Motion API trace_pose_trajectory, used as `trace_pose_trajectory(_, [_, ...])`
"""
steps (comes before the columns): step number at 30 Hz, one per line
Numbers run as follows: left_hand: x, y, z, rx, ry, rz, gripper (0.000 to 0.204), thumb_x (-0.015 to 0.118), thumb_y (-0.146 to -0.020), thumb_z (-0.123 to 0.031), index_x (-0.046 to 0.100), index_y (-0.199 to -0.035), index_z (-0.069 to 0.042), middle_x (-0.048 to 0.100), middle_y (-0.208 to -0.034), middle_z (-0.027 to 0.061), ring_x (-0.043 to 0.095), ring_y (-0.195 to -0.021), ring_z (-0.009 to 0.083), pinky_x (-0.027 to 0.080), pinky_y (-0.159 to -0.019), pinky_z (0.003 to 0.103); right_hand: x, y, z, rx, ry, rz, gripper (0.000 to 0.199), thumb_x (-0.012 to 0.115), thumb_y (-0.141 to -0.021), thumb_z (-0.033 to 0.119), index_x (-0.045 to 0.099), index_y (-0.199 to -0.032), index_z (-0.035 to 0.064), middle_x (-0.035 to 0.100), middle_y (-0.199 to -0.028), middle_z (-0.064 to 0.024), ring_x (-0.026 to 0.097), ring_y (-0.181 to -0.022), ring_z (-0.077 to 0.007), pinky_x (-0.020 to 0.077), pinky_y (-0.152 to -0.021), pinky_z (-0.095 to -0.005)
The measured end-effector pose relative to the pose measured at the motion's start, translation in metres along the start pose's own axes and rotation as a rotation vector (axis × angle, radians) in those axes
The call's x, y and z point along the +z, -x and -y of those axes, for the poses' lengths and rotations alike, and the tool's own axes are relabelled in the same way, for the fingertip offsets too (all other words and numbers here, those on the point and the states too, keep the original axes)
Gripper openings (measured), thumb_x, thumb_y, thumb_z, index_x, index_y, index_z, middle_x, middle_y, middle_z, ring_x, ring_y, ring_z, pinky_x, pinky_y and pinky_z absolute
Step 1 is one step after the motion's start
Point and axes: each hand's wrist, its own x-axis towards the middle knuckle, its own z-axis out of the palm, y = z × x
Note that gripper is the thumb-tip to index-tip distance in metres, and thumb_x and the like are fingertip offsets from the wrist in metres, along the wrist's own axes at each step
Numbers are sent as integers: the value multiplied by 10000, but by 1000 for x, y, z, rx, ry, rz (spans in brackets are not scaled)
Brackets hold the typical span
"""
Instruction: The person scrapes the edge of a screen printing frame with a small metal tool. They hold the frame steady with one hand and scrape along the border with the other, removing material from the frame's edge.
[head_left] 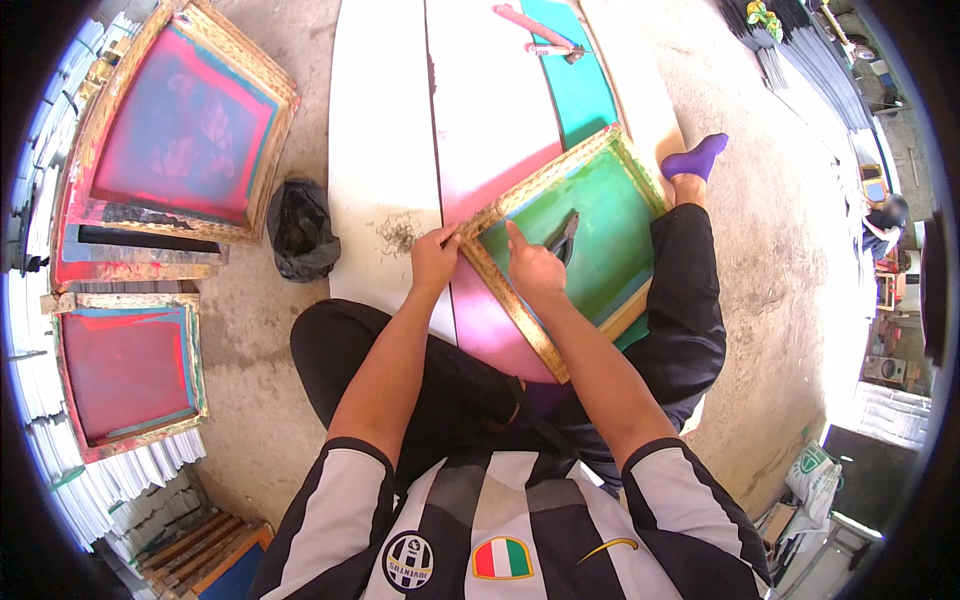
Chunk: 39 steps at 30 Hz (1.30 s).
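Note:
A wooden screen-printing frame [512, 298] with green mesh [612, 212] rests tilted across my lap and the board. My left hand [435, 262] is closed, its fingertips pinching at the frame's left corner. Over the mesh beside that corner, my right hand [537, 270] has one digit stretched toward the frame's wood. Its other fingers are curled about the handles of dark-jawed pliers [569, 238], partly hidden by the hand. On the white board, left of my left hand, lies a small heap of thin dark bits [398, 234], too small to name surely.
White, pink and teal boards [380, 120] stretch out ahead. A hammer [556, 50] and a pink roll lie at their far end. To the left are a black plastic bag [303, 232] and screen frames with red-blue mesh [185, 130]. Another person [885, 222] is far right.

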Motion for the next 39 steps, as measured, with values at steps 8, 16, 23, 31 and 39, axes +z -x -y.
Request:
trace_pose_trajectory(8, [-1,0,1,-3,12,-3,323,697,-911,-157,724,-1197,-9,729,-1156,222,719,-1054,302,533,-935,359,42,-29,-43,26,-793,-1,448,597,-1017,216,558,-1444,83,757,-990,-181,749,-926,-329,583,-790,-467])
trace_pose_trajectory(16, [1,-1,-1,3,28,16,325,703,-907,-156,726,-1197,-11,736,-1138,220,722,-1041,295,531,-931,357,46,-25,-50,-214,24,-300,436,585,-1038,307,578,-1442,144,676,-773,-55,557,-550,-164,516,-579,-365])
trace_pose_trajectory(23, [2,-1,9,41,26,-24,296,703,-913,-148,738,-1186,-37,754,-1050,177,724,-914,260,549,-853,349,-5,-31,-41,351,-1228,394,411,552,-1055,320,578,-1455,226,439,-642,20,352,-485,-87,298,-417,-250])
trace_pose_trajectory(31, [7,-3,11,64,25,-27,303,706,-915,-160,736,-1192,-42,757,-1030,172,726,-901,260,548,-831,349,30,-34,-68,-276,-397,-244,397,580,-1012,300,622,-1395,205,728,-1084,-181,712,-909,-360,564,-789,-453])
trace_pose_trajectory(39, [4,-2,8,67,-3,-20,301,704,-914,-156,734,-1190,-39,754,-1035,175,728,-905,263,551,-825,349,-3,-13,-39,-129,-122,-130,373,548,-1008,318,629,-1369,269,721,-1061,-219,688,-994,-434,553,-889,-530])
